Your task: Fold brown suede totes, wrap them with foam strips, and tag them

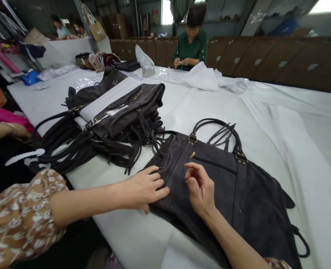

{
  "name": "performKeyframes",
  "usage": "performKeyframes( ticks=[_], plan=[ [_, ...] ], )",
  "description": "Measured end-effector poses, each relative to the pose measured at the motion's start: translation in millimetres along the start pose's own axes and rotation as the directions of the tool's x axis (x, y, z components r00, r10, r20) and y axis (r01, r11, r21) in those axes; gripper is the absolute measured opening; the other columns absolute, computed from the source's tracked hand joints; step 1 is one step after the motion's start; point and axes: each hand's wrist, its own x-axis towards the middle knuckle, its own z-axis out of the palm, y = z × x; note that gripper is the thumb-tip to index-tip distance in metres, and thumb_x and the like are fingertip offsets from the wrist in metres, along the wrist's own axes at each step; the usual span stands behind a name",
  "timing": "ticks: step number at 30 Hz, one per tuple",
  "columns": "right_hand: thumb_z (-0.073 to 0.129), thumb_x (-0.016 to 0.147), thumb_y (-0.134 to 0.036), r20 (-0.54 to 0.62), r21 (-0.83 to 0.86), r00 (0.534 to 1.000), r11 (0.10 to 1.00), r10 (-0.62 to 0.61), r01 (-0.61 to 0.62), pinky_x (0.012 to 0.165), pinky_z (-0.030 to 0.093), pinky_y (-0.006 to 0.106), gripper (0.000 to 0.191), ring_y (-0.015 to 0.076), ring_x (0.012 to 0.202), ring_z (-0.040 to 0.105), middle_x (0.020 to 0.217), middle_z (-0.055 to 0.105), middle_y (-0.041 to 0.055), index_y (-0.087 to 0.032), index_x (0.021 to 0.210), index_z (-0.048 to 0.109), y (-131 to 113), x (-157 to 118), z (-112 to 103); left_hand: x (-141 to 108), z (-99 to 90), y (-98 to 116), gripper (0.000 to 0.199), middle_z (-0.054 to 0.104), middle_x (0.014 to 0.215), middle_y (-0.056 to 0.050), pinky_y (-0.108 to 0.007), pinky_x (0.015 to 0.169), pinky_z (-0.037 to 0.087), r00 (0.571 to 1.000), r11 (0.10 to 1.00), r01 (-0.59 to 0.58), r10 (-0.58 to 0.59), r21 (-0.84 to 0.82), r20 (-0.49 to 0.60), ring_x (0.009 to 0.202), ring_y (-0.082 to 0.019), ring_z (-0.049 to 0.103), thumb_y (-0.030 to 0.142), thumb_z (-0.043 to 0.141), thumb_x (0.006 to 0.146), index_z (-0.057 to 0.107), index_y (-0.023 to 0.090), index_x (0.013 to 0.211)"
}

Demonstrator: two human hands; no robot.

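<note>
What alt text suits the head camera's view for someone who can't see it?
A person's left hand rests on a wide dark grey handbag lying on a white table, the right hand curled over it. Similar dark grey bags are piled beside it; across the table is a co-worker in green.

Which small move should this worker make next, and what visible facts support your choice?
Probably open the right hand and lay it flat on the dark bag beneath to steady it: the left hand rests on one end, while the right is loosely curled over the front, apparently holding nothing.
</note>
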Motion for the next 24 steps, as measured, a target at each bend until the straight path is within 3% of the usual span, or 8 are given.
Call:
performKeyframes(
  ticks=[4, 8, 11, 14, 16, 18, 21, 24],
  plan=[
    [0.067, 0.070, -0.050, 0.311, -0.218, 0.944, 0.959, -0.109, 0.183, 0.066, 0.049, 0.038, 0.037, 0.0233, 0.073, 0.056, 0.081, 0.057, 0.0057, -0.025, 0.094, 0.053, -23, -15, 14, -22, 5.6, -16, 0.056, 0.061, 0.100, -0.006, -0.048, 0.105, 0.025, 0.999, 0.998, -0.007, 0.005, -0.055, -0.033, 0.099, -0.024, 0.052, 0.051, 0.075, 0.067, 0.053, 0.018, 0.107],
    [0.065, 0.072, -0.033, 0.460, -0.382, 0.887, 0.891, -0.048, 0.247, 0.061, 0.051, 0.039, 0.034, 0.0267, 0.079, 0.057, 0.088, 0.057, 0.0087, -0.025, 0.102, 0.051, -9, -38, 37, -25, 35.3, -21, 0.003, 0.059, 0.083, -0.003, -0.036, 0.079, 0.040, 0.992, 0.998, 0.057, -0.056, 0.010, -0.111, 0.078, -0.019, 0.051, 0.023, 0.053, 0.086, 0.055, 0.021, 0.085],
    [0.053, 0.078, -0.022, 0.496, -0.416, 0.865, 0.854, -0.074, 0.312, 0.059, 0.053, 0.037, 0.036, 0.0262, 0.080, 0.058, 0.092, 0.056, 0.0108, -0.023, 0.114, 0.050, 8, -51, 48, -29, 65.5, -26, 0.017, 0.058, 0.080, -0.002, -0.031, 0.063, 0.038, 0.973, 0.992, 0.122, -0.116, 0.019, -0.197, 0.071, -0.017, 0.049, 0.016, 0.043, 0.090, 0.055, 0.022, 0.080],
    [0.049, 0.082, -0.021, 0.496, -0.365, 0.859, 0.866, -0.129, 0.341, 0.061, 0.054, 0.035, 0.037, 0.0246, 0.080, 0.058, 0.091, 0.055, 0.0108, -0.022, 0.119, 0.050, 18, -56, 52, -39, 83.4, -30, 0.013, 0.058, 0.109, -0.009, -0.032, 0.077, 0.043, 0.885, 0.941, 0.310, -0.337, -0.134, -0.322, 0.090, -0.020, 0.053, 0.020, 0.049, 0.087, 0.056, 0.020, 0.098],
    [0.049, 0.084, -0.021, 0.490, -0.323, 0.855, 0.875, -0.171, 0.360, 0.063, 0.054, 0.035, 0.041, 0.0229, 0.078, 0.057, 0.089, 0.054, 0.0101, -0.021, 0.125, 0.050, 20, -56, 53, -46, 86.8, -31, 0.031, 0.052, 0.120, -0.013, -0.036, 0.087, 0.042, 0.750, 0.829, 0.442, -0.551, -0.342, -0.365, 0.103, -0.023, 0.050, 0.024, 0.058, 0.083, 0.052, 0.017, 0.112],
    [0.052, 0.083, -0.022, 0.489, -0.307, 0.843, 0.861, -0.223, 0.406, 0.068, 0.054, 0.037, 0.046, 0.0230, 0.082, 0.058, 0.094, 0.055, 0.0113, -0.019, 0.130, 0.049, 19, -54, 54, -54, 87.4, -29, 0.030, 0.056, 0.110, -0.010, -0.034, 0.085, 0.044, 0.655, 0.682, 0.451, -0.691, -0.576, -0.305, 0.099, -0.022, 0.052, 0.024, 0.061, 0.080, 0.053, 0.017, 0.108],
    [0.055, 0.083, -0.023, 0.517, -0.314, 0.798, 0.799, -0.310, 0.513, 0.087, 0.049, 0.049, 0.049, 0.0307, 0.111, 0.053, 0.124, 0.052, 0.0167, -0.018, 0.132, 0.049, 19, -50, 57, -61, 90.4, -24, 0.010, 0.058, 0.083, 0.000, -0.025, 0.069, 0.042, 0.623, 0.450, 0.378, -0.770, -0.810, -0.137, 0.075, -0.013, 0.052, 0.014, 0.058, 0.076, 0.058, 0.019, 0.085],
    [0.052, 0.085, -0.018, 0.605, -0.294, 0.710, 0.728, -0.360, 0.620, 0.102, 0.037, 0.054, 0.056, 0.0317, 0.131, 0.039, 0.141, 0.044, 0.0153, -0.016, 0.139, 0.040, 21, -46, 59, -67, 95.1, -21, 0.010, 0.055, 0.072, 0.003, -0.022, 0.058, 0.038, 0.518, 0.123, 0.326, -0.852, -0.937, 0.068, 0.062, -0.010, 0.048, 0.012, 0.060, 0.071, 0.057, 0.018, 0.078]
  ],
)
